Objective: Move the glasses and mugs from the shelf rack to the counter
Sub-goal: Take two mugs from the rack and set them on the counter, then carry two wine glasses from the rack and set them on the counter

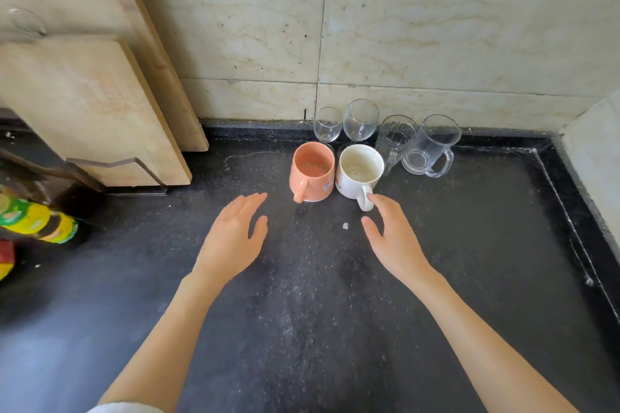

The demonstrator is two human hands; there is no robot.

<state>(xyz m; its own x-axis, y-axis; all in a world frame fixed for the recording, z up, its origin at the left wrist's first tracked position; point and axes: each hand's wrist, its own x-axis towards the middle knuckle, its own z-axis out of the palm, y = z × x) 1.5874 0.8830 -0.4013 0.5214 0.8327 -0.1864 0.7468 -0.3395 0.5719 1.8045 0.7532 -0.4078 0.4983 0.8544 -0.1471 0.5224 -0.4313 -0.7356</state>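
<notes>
An orange mug [313, 171] and a white mug [358, 171] stand side by side on the black counter [302, 312], handles toward me. Behind them, against the wall, are two stemmed wine glasses [327, 124] [362, 121], a ribbed glass mug [393, 141] and a clear glass mug [431, 146]. My left hand [235, 238] hovers open just in front and left of the orange mug, holding nothing. My right hand [392, 238] is open too, its fingertips at the white mug's handle; whether they touch it I cannot tell.
A stone shelf slab [87, 104] juts out at the left with a wire bracket [134, 174] under it. Colourful packaging [33, 221] lies at the left edge. A raised counter rim [570, 211] runs along the right. Marble wall tiles [402, 27] close the back.
</notes>
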